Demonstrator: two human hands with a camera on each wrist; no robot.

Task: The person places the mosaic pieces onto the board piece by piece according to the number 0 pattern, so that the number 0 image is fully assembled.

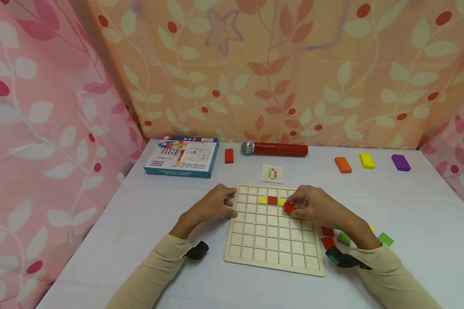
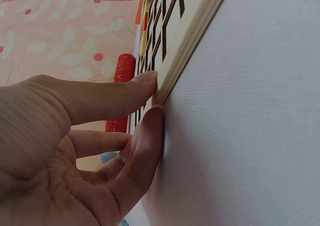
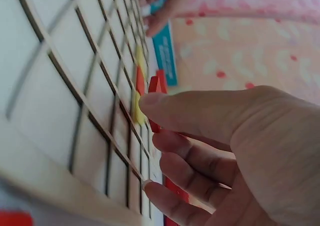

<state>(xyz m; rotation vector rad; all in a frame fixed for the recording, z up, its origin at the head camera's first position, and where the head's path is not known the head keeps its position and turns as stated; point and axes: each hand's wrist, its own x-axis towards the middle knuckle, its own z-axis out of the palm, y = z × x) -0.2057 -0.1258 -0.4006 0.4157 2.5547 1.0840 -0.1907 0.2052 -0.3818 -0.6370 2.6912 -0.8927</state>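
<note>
L hand (image 1: 212, 204): half-curled, thumb + fingertip holding the L edge of the grid board (image 1: 260, 242), which lies flat on the table (image 1: 131, 240). Board looks thin, stiff, fairly light; edge = best hold, since it could slide if nudged.

Upper part of board: yellow tile (image 1: 262, 199), then centre red tile (image 1: 272, 200), then second yellow tile (image 1: 281, 201), in a row; prob. awkward to lift w/o a fingernail.

Held red tile (image 1: 288, 207): over the board, near the second yellow, tilted; can't tell if it touches the board. Looks v. light, rigid, smooth, maybe a bit slippery; pinch by opp. edges or faces, little force reqd.

R hand (image 1: 315, 208): thumb + forefinger closed on that tile, other fingers loosely bent.
</note>
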